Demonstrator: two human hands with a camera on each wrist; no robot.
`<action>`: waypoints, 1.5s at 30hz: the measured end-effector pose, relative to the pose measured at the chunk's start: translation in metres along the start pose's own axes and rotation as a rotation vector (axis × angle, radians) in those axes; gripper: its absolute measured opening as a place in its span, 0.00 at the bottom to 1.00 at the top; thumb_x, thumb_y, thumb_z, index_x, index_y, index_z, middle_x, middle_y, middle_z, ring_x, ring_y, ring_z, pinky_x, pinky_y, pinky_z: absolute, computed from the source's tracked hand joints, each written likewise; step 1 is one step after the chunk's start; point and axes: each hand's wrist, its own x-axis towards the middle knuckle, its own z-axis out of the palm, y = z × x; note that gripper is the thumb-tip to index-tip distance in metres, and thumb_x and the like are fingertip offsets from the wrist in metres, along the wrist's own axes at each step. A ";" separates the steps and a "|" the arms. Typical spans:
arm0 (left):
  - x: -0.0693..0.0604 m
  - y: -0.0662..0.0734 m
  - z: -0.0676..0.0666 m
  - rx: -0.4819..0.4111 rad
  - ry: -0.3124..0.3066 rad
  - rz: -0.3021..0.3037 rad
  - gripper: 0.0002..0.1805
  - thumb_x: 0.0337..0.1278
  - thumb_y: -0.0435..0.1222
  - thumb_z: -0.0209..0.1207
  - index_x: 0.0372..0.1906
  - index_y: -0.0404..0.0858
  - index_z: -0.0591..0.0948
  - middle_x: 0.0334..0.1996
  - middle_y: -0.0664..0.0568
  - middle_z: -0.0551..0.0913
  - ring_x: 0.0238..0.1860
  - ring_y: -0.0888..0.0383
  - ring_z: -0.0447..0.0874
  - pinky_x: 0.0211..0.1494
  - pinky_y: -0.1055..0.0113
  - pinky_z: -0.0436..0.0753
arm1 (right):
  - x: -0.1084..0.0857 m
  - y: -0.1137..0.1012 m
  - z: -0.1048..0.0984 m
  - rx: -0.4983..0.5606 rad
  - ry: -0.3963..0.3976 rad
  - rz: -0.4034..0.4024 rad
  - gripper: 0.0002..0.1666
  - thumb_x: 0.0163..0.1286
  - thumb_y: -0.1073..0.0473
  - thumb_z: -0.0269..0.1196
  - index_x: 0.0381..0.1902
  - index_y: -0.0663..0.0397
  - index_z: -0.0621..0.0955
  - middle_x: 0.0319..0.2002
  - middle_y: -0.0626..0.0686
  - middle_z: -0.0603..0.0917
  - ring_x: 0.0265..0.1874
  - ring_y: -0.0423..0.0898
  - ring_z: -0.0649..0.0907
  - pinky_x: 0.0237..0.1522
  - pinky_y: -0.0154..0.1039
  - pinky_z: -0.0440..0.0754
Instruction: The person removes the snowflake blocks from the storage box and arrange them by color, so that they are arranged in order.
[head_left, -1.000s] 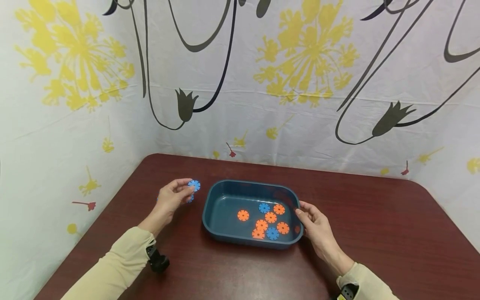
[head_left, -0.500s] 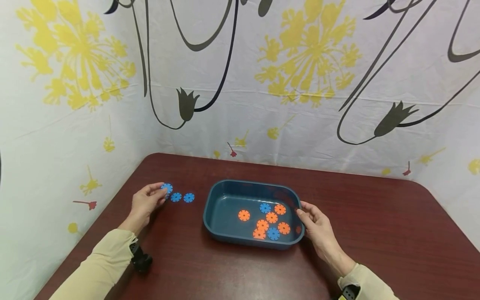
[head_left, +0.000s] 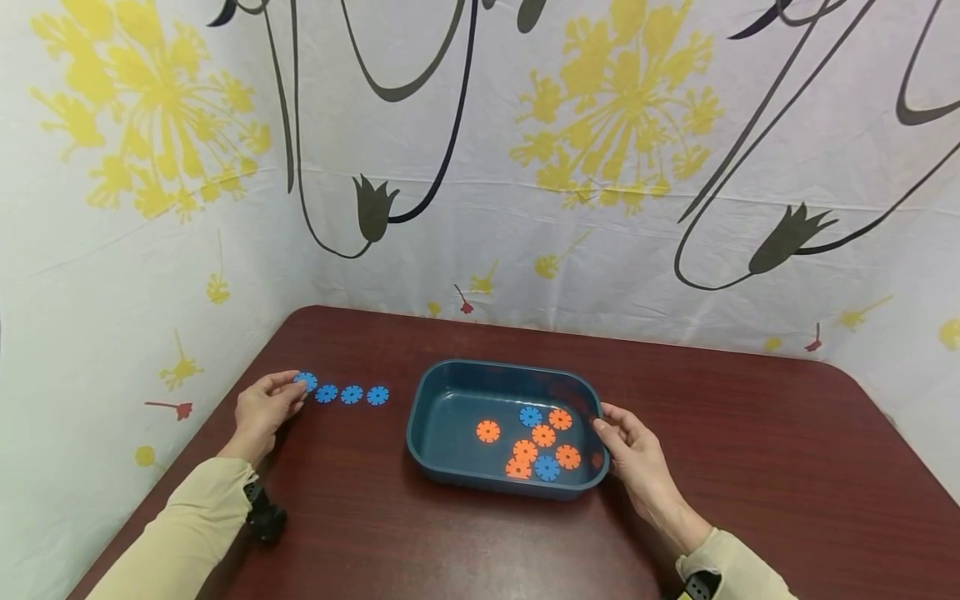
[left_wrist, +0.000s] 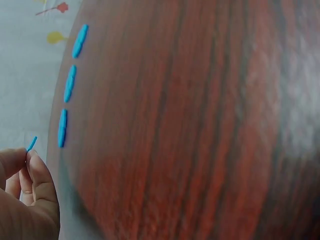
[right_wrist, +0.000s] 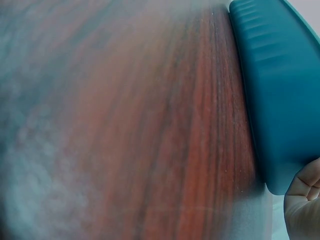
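Between thumb and fingers my left hand (head_left: 260,412) pinches a blue notched plastic disc (head_left: 305,382), held just above the table at the left end of a row. Three more blue discs (head_left: 352,395) lie flat in that row; the left wrist view shows the held disc (left_wrist: 31,144) tilted and apart from the nearest lying disc (left_wrist: 62,128). My right hand (head_left: 636,454) grips the right rim of a dark teal tray (head_left: 450,475), thumb over the edge. Inside the tray lie several orange discs (head_left: 487,431) and two blue discs (head_left: 530,417), mostly toward its right side.
The dark red wood-grain table (head_left: 480,542) extends around the tray. Its back and left edges meet a pale patterned cloth (head_left: 480,250). The left hand is close to the table's left edge.
My left hand has moved left from beside the tray along the row with the blue disc. One more lying disc is now uncovered. The right hand and tray stay put.
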 end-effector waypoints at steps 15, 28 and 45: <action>0.010 -0.009 -0.006 0.228 0.060 0.100 0.20 0.59 0.31 0.58 0.56 0.27 0.75 0.23 0.64 0.80 0.23 0.77 0.77 0.31 0.78 0.80 | -0.002 0.002 0.000 0.001 0.002 -0.014 0.29 0.71 0.51 0.55 0.65 0.57 0.65 0.38 0.50 0.79 0.35 0.41 0.83 0.34 0.36 0.83; 0.006 -0.007 -0.006 0.606 0.145 0.211 0.17 0.57 0.39 0.60 0.49 0.32 0.80 0.40 0.39 0.85 0.47 0.43 0.75 0.46 0.54 0.71 | -0.002 0.002 0.000 0.005 0.014 -0.011 0.28 0.71 0.52 0.56 0.64 0.57 0.65 0.37 0.49 0.79 0.32 0.40 0.82 0.33 0.35 0.83; 0.007 -0.008 -0.007 0.719 0.117 0.229 0.18 0.57 0.40 0.59 0.47 0.30 0.80 0.39 0.37 0.84 0.42 0.39 0.78 0.39 0.52 0.74 | -0.001 0.003 0.001 0.011 0.012 -0.003 0.29 0.71 0.50 0.55 0.64 0.57 0.65 0.41 0.50 0.80 0.35 0.40 0.83 0.34 0.35 0.83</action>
